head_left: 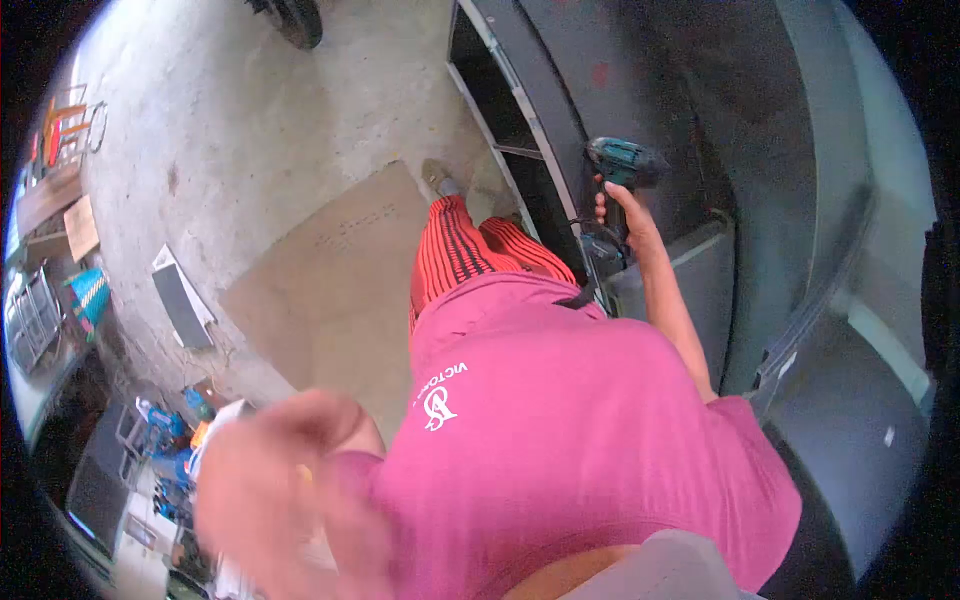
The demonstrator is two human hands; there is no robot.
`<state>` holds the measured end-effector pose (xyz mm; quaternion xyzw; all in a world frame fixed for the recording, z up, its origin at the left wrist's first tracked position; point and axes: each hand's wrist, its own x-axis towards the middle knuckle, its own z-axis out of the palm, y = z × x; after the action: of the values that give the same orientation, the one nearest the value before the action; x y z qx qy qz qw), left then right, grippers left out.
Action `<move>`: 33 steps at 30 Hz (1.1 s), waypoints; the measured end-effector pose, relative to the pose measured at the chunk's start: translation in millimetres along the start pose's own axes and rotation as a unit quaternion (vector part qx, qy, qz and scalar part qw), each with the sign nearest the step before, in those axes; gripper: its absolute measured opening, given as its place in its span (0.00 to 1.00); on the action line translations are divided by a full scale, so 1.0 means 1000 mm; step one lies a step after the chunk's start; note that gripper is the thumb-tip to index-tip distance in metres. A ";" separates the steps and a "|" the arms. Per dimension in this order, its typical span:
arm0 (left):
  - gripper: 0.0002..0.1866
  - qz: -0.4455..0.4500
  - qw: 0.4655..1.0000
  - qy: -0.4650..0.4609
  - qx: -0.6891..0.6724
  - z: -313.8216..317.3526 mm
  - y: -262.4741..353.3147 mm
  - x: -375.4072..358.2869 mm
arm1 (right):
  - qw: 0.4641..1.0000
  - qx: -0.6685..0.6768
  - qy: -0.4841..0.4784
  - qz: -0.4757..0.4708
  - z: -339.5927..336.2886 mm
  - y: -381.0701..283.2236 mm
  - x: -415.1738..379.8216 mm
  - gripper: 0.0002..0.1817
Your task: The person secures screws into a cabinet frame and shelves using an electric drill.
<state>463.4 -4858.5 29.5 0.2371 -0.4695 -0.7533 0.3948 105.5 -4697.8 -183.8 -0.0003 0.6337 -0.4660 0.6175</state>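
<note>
In my right hand (pixel 622 213) is a teal and black cordless drill (pixel 622 160), with my fingers wrapped round its handle. The drill points to the right, towards a large dark grey panelled structure (pixel 640 75). Its battery end hangs near the structure's metal-edged openings (pixel 500 105). Close to the camera at the lower left is my left hand (pixel 270 490), raised and smeared by motion. Its fingers cannot be made out, nor whether anything is in them.
A flat sheet of brown cardboard (pixel 320 265) lies on the concrete floor (pixel 220 130) by my feet. Left of it lies a grey and white panel (pixel 183 300). Blue tools (pixel 165 435) crowd a surface at the lower left. A dark tyre (pixel 295 22) shows at the top.
</note>
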 end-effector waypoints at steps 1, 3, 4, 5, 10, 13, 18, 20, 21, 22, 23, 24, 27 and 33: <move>0.19 0.009 1.000 -0.010 -0.008 0.000 0.004 0.007 | 1.000 0.002 0.007 -0.009 -0.001 -0.003 -0.003 0.16; 0.19 0.031 0.999 -0.025 -0.023 0.008 0.020 0.033 | 0.998 0.042 -0.005 0.037 0.003 -0.013 -0.006 0.16; 0.19 0.042 0.998 -0.030 -0.028 0.016 0.032 0.050 | 0.999 0.041 -0.003 0.030 0.003 -0.015 -0.005 0.16; 0.19 0.052 0.998 -0.033 -0.033 0.026 0.044 0.063 | 0.998 0.037 0.011 0.042 0.001 -0.012 -0.003 0.16; 0.18 0.091 0.994 -0.036 -0.039 -0.027 0.043 0.026 | 0.999 0.032 0.021 0.030 0.006 -0.011 -0.007 0.17; 0.17 0.119 0.992 -0.025 -0.045 -0.039 0.054 0.028 | 0.998 -0.034 0.051 0.028 0.021 -0.022 -0.012 0.17; 0.17 0.160 0.986 -0.011 -0.056 -0.056 0.071 0.030 | 0.984 -0.169 0.015 -0.053 0.063 -0.048 0.007 0.14; 0.16 0.175 0.982 -0.009 -0.067 -0.061 0.076 0.031 | 0.970 -0.198 -0.082 -0.118 0.091 -0.068 0.028 0.12; 0.16 0.182 0.981 -0.006 -0.073 -0.063 0.077 0.030 | 0.967 -0.188 -0.100 -0.139 0.099 -0.075 0.043 0.12; 0.16 0.188 0.979 0.000 -0.079 -0.064 0.078 0.026 | 0.964 -0.178 -0.119 -0.158 0.105 -0.080 0.058 0.11; 0.16 0.196 0.977 0.006 -0.083 -0.066 0.079 0.022 | 0.963 -0.183 -0.122 -0.155 0.116 -0.087 0.071 0.11; 0.16 0.205 0.975 0.010 -0.088 -0.064 0.088 0.016 | 0.976 -0.146 -0.087 -0.136 0.129 -0.099 0.074 0.12; 0.15 0.234 0.967 0.022 -0.097 -0.063 0.101 0.003 | 0.988 -0.094 -0.062 -0.107 0.145 -0.118 0.093 0.14; 0.15 0.278 0.952 0.028 -0.122 -0.071 0.113 -0.002 | 0.991 -0.091 -0.054 -0.081 0.153 -0.129 0.111 0.16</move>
<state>558.7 -4922.0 98.9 0.0683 -0.4102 -0.6584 0.6274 125.0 -4925.3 -164.2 -0.1331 0.6375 -0.4539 0.6081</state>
